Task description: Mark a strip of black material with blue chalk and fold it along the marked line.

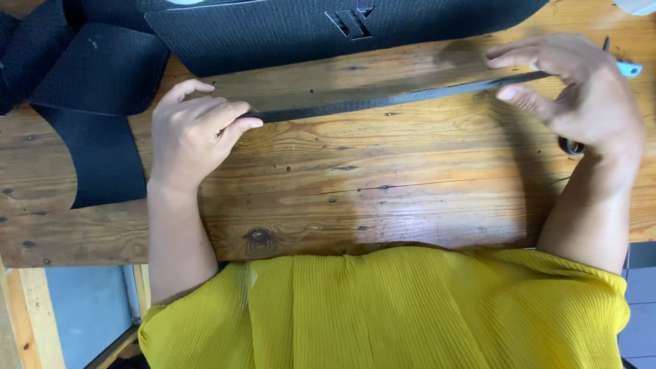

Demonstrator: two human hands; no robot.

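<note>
**Stretching a narrow black strip across a wooden bench**

Pinching one end of a long, narrow black strip point(383, 102), the left hand point(195, 133) rests on the wooden workbench point(355, 191), fingers curled and thumb pressed to forefinger over the strip's tip. The strip runs in a shallow upward slant from there to the right hand point(581, 92), which hovers over its far end with fingers spread and loosely bent; whether it grips the strip there I cannot tell. A dark ring-shaped handle point(570, 145) shows under the right palm, and a pale blue tip point(630, 69) pokes out beyond the knuckles.

Beyond the strip lies a large black textured sheet point(307, 31) with a curved lower edge and a small cut-out mark of slanted bars point(352, 20) near its middle. Curved black pieces point(96, 102) overlap at the left, one reaching nearly to the bench's near edge. Between strip and near edge, bare knotted planks give open room. A yellow pleated garment point(410, 311) fills the foreground.
</note>
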